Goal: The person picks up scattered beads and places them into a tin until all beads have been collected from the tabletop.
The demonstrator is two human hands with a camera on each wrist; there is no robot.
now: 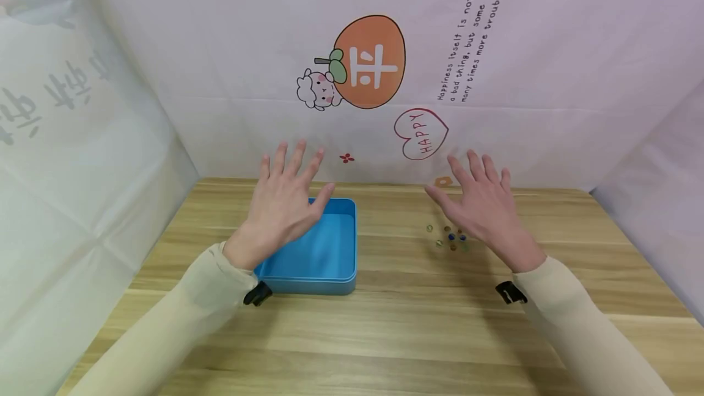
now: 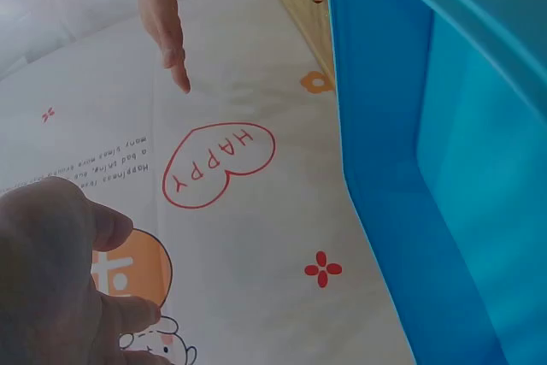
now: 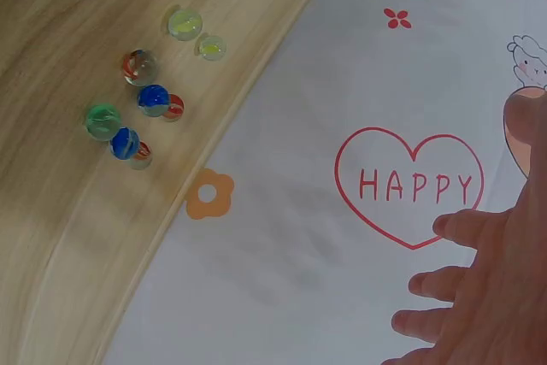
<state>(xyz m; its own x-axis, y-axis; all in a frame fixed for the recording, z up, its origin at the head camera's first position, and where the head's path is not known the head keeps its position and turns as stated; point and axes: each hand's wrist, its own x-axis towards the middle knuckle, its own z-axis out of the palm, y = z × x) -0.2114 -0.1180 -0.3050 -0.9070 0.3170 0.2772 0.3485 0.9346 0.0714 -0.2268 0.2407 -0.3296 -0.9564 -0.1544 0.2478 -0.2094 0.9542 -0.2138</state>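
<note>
My left hand (image 1: 283,206) is held over a blue open-topped box (image 1: 321,249), its fingers spread and nothing in its grasp. The box stands on the wooden table, and the hand and wrist hide its left side in the head view. Above a loose group of glass marbles (image 3: 154,100) hovers my right hand (image 1: 484,209), also spread and holding nothing. Blue, green, red-streaked and pale yellow marbles lie close together on the wood in the right wrist view. From above, the right hand's thumb side comes close to the marbles.
The wooden table (image 1: 412,335) ends at a white printed cloth (image 1: 247,78) that rises behind it like a wall. Another white cloth (image 1: 71,157) hangs at the left. Each sleeve has a black wrist piece (image 1: 511,292) at its cuff.
</note>
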